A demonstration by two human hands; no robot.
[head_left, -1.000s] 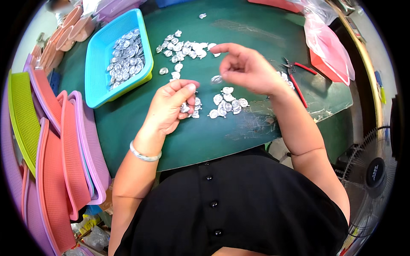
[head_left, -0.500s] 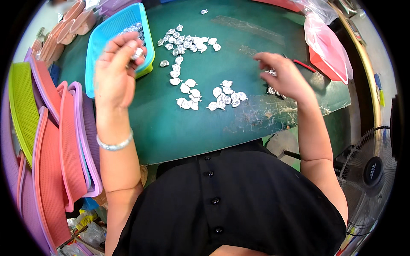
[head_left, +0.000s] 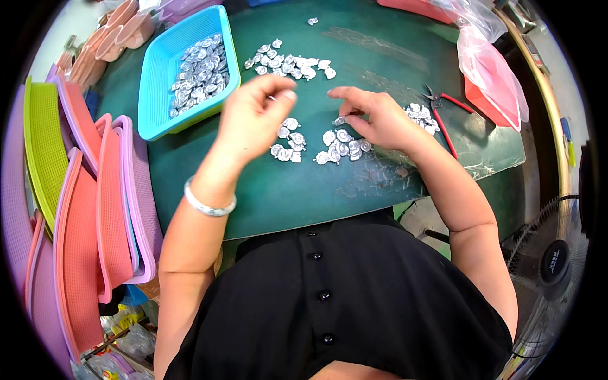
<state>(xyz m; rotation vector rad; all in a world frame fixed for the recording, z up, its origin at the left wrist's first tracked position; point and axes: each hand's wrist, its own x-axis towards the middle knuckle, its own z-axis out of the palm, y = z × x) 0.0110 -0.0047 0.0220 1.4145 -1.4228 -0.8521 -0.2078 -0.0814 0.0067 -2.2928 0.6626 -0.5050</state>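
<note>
Small silver rose-shaped metal pieces lie in groups on the green table. My left hand (head_left: pixel 256 117) hovers over the middle-left of the table, thumb and fingers curled together; what they hold, if anything, is hidden. Beneath it a small cluster of silver pieces (head_left: pixel 291 142) shows partly. My right hand (head_left: pixel 383 120) has its index finger stretched out, and one silver piece (head_left: pixel 340 120) sits at its thumb and curled fingertips. Just below that piece is another cluster (head_left: pixel 342 147). A pile of pieces (head_left: pixel 422 118) rests beyond my right wrist.
A blue basket (head_left: pixel 150 95) full of silver pieces stands at the left. Red-handled pliers (head_left: pixel 445 117) lie at the right beside a red bin (head_left: pixel 491 101) with a plastic bag. More pieces (head_left: pixel 294 65) lie farther back. Stacked coloured baskets (head_left: pixel 79 247) flank the left; a fan (head_left: pixel 554 263) stands right.
My left hand has moved right, from beside the blue basket to mid-table; the silver piece it held no longer shows. My right hand has moved left from the pile, with a piece at its fingertips.
</note>
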